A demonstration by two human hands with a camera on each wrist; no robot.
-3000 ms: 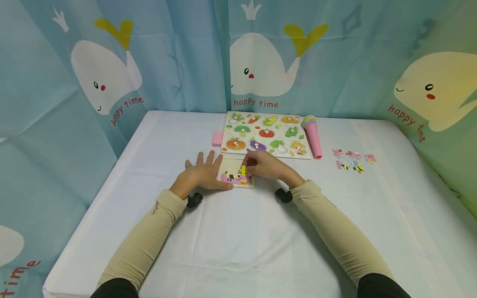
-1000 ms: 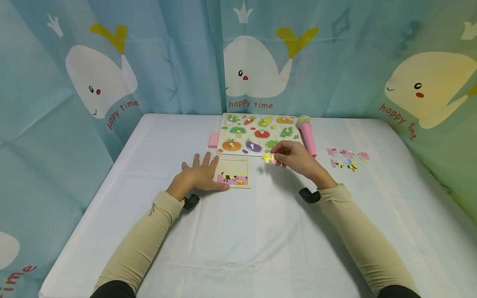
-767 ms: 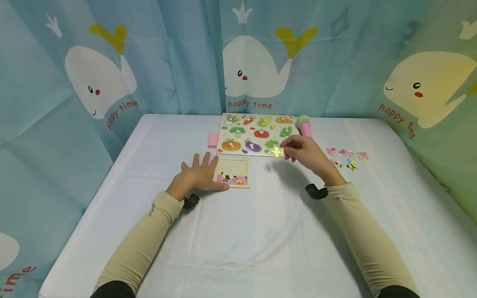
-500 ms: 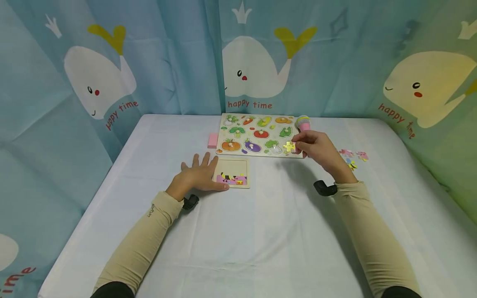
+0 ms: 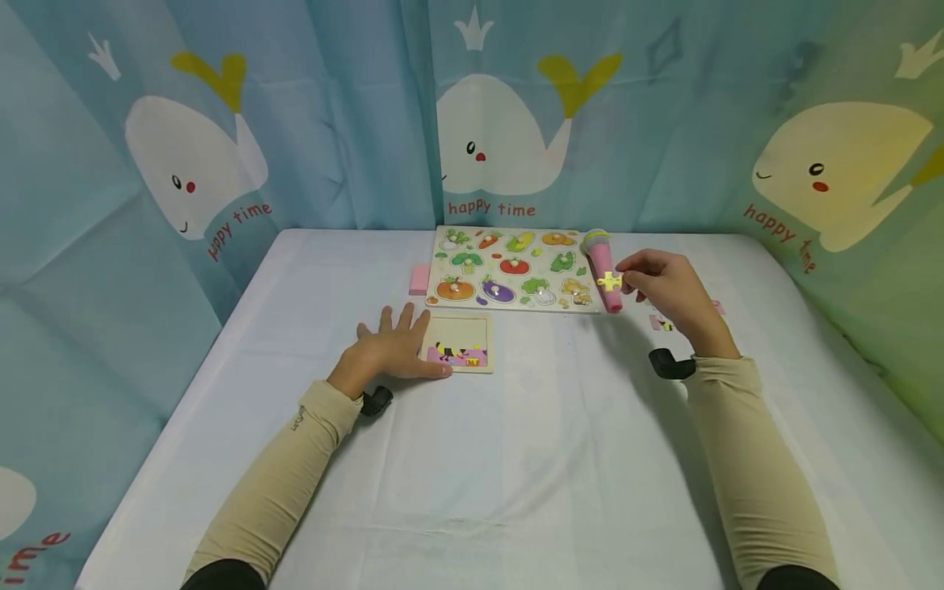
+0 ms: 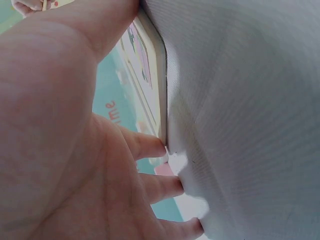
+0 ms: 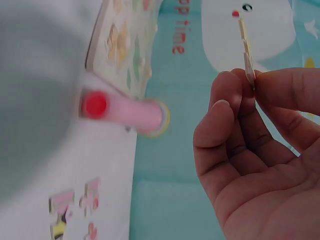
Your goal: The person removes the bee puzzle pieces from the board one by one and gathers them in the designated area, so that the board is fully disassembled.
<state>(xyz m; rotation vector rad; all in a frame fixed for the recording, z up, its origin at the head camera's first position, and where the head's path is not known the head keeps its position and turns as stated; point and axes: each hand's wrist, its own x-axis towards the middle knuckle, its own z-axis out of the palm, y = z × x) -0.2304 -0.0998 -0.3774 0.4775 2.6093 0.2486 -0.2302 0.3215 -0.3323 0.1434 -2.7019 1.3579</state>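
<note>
Between thumb and fingers, my right hand pinches a yellow jigsaw puzzle piece, held in the air in front of the pink toy microphone. In the right wrist view that puzzle piece appears edge-on. My left hand lies with fingers spread at the left edge of a small wooden puzzle tray, its thumb along the near corner. Pink pieces with bee pictures fill the tray's near strip; bare wood shows above. In the left wrist view, fingertips touch the cloth beside the tray.
Behind the tray lies a vegetable peg board, with a pink block at its left. Several loose puzzle pieces lie at the right, partly hidden by my right hand. A whale-print curtain encloses the white table.
My right hand has lifted the yellow puzzle piece off the tray and carried it right, past the vegetable board to the microphone. The left hand stays by the tray.
</note>
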